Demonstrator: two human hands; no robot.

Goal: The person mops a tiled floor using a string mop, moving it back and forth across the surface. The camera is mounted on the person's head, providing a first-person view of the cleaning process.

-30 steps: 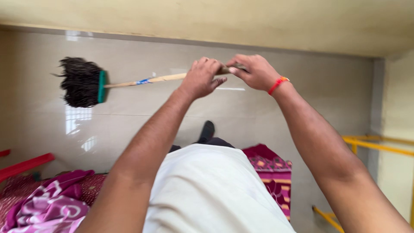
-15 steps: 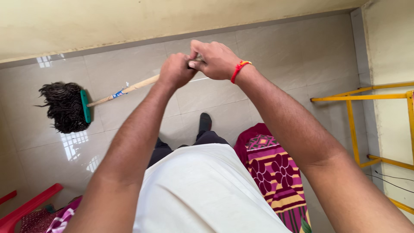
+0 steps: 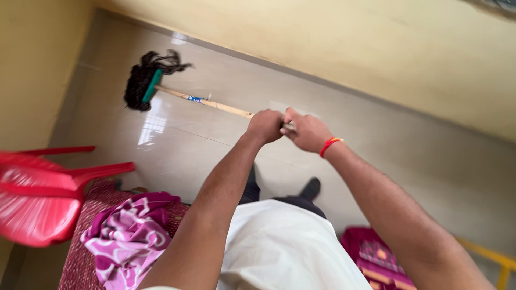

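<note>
Both fists are wrapped around the top of the mop's wooden handle (image 3: 215, 104): the left hand (image 3: 265, 126) lower down, the right hand (image 3: 307, 131) (a red thread at its wrist) just behind it, nearly touching. The mop head (image 3: 142, 80), dark and stringy with a green clamp, lies on the glossy tiled floor (image 3: 376, 161) near the yellow wall (image 3: 349, 48). A red plastic chair (image 3: 43, 193) stands to the left, beside a pink patterned cloth (image 3: 129, 239).

Red plastic chair (image 3: 40, 196) beside crumpled purple cloth (image 3: 129, 239).
</note>
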